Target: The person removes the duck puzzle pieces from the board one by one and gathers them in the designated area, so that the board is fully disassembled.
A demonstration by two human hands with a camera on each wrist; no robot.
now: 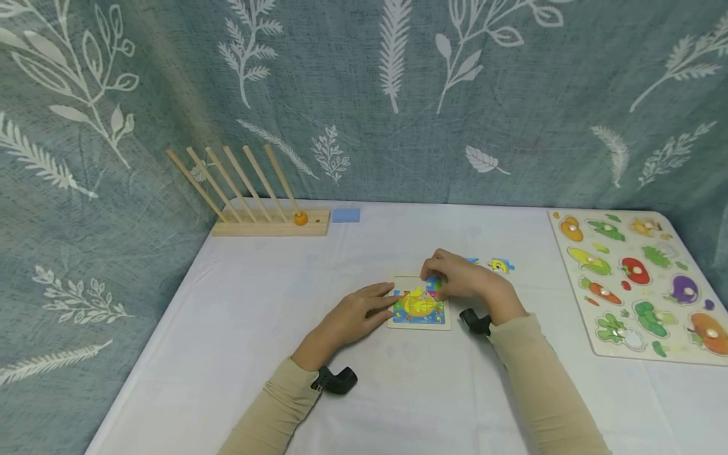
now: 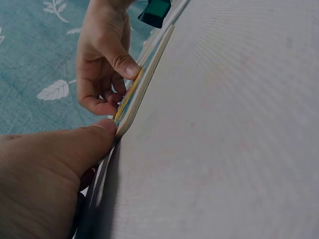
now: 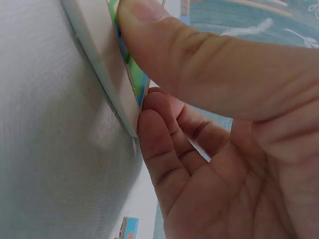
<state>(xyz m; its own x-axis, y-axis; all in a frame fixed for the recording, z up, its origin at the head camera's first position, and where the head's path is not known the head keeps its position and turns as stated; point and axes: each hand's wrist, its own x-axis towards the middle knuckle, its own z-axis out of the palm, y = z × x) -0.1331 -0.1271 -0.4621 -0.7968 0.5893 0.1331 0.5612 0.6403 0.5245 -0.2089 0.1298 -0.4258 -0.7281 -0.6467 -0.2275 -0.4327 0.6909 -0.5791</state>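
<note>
Jigsaw puzzle (image 1: 418,308), square, pale-framed, yellow figure on blue; laid flat on the white-covered tabletop (image 1: 239,303), between the two hands. Its left side is touched by the left hand (image 1: 354,313), fingers extended, thumb held apart from them. Its upper right corner is partly covered by the right hand (image 1: 463,278), fingers curled, thumb set on the picture; whether a piece is pinched cannot be told. Loose pieces (image 1: 502,265) are placed just beyond the right hand.
</note>
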